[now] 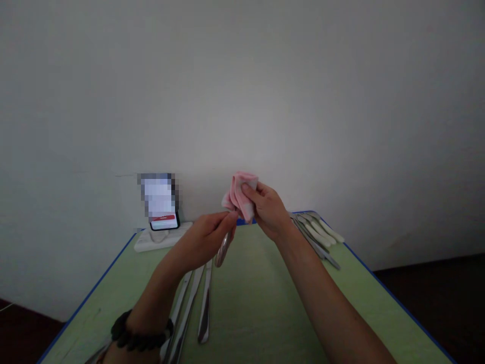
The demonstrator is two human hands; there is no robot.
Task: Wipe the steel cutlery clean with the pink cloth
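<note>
Far table edge [244, 222] sits just behind the fingers, with the wall [303, 101] right beyond it; side edges run well apart from both hands. Green table [257, 283] stretches below the fingers, between the left-side knives and the right forearm. Left hand [212, 235] has fingers closed on a utensil [223, 250], handle poking out below them, upper end hidden. Right hand [271, 207] pinches a folded pink-white cloth [242, 194], thumb on top; cloth hangs left of those fingers, just above the left fingertips. Can't tell if it wraps the utensil. Knives [205, 308] lie below the left fingers, partly under the forearm. Right of the right hand, piled cutlery [320, 232], some white-handled. Left of the left hand, a phone [161, 202] leans upright over a white base [151, 242].
</note>
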